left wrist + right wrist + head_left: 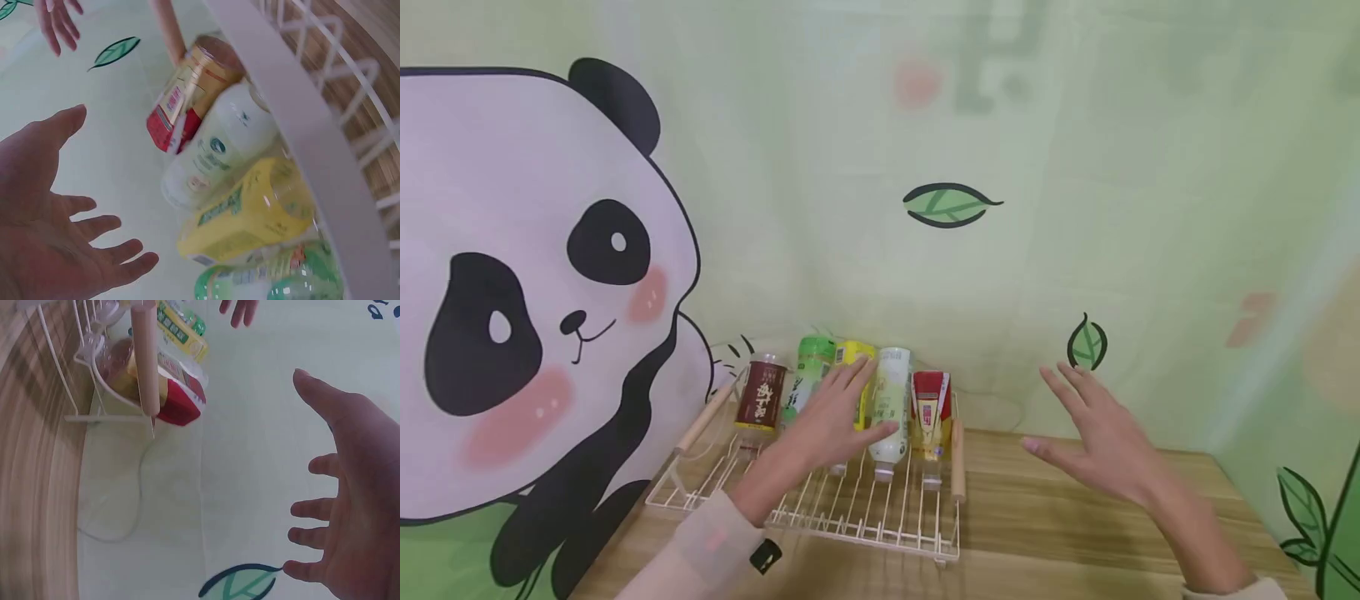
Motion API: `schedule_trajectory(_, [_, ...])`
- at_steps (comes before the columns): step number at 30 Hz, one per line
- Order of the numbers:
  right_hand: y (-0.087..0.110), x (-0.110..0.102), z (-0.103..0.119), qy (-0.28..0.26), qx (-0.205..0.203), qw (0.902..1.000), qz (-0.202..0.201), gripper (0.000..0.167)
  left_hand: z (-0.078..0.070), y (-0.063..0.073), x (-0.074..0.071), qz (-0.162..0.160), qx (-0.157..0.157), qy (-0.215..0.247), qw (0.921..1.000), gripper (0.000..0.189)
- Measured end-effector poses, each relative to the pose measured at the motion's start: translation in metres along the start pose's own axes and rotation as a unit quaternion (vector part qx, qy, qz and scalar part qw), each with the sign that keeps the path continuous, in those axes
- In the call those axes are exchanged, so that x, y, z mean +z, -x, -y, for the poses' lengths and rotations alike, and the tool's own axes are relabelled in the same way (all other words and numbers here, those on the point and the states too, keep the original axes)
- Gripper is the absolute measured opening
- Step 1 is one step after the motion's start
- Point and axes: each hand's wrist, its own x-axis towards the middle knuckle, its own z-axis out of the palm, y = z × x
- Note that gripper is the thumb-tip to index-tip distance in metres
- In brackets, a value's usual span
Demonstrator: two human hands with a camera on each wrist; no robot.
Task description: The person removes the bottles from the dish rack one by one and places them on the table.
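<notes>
A white wire rack (831,527) stands on the table, with several drinks bottles leaning in a row inside it. From left to right come a dark red bottle (762,393), a green one (815,358), a yellow one (853,350), a white one (891,404) and a red-and-gold one (931,408). My left hand (827,421), fingers extended and holding nothing, is raised over the rack and partly covers the green and yellow bottles in the head view. Off to the rack's right, my right hand (1108,442) is held up above the table, empty, with fingers spread.
The rack has a wooden handle (958,462) at each side. Beneath it is a wood-grain table (1045,533). Behind hangs a pale green cloth (820,167) printed with a panda and leaves. A thin cable (139,494) runs along the cloth beside the rack.
</notes>
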Motion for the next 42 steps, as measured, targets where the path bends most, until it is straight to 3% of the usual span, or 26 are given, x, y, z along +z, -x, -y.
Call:
schedule_trajectory(5, [0.000, 0.023, 0.007, -0.089, 0.007, 0.9959, -0.011, 0.097, -0.018, -0.010, 0.006, -0.053, -0.034, 0.046, 0.9970, 0.099])
schedule_trajectory(8, [-0.003, 0.041, 0.009, -0.146, 0.004, 0.9890, -0.020, 0.092, -0.028, -0.018, 0.011, -0.073, -0.054, 0.099, 0.9909, 0.100])
schedule_trajectory(12, [-0.005, 0.063, 0.016, -0.210, 0.007, 0.9775, -0.018, 0.085, -0.041, -0.026, 0.020, -0.076, -0.068, 0.186, 0.9772, 0.097])
schedule_trajectory(17, [-0.008, 0.088, 0.027, -0.279, 0.047, 0.9591, 0.005, 0.079, -0.051, -0.034, 0.035, -0.068, -0.092, 0.244, 0.9631, 0.096])
schedule_trajectory(22, [-0.014, 0.111, 0.036, -0.330, 0.111, 0.9369, 0.026, 0.072, -0.054, -0.040, 0.055, -0.079, -0.111, 0.264, 0.9550, 0.094])
schedule_trajectory(27, [-0.015, 0.122, 0.041, -0.363, 0.176, 0.9151, 0.008, 0.061, -0.059, -0.043, 0.071, -0.084, -0.101, 0.280, 0.9511, 0.086])
schedule_trajectory(32, [-0.017, 0.127, 0.044, -0.434, 0.177, 0.8834, 0.014, 0.053, -0.065, -0.043, 0.078, -0.071, -0.117, 0.296, 0.9452, 0.088])
schedule_trajectory(37, [-0.018, 0.132, 0.046, -0.453, 0.146, 0.8786, 0.043, 0.054, -0.070, -0.044, 0.081, -0.058, -0.150, 0.280, 0.9465, 0.089])
schedule_trajectory(42, [-0.016, 0.135, 0.044, -0.457, 0.134, 0.8777, 0.053, 0.055, -0.071, -0.045, 0.088, -0.064, -0.171, 0.272, 0.9449, 0.091])
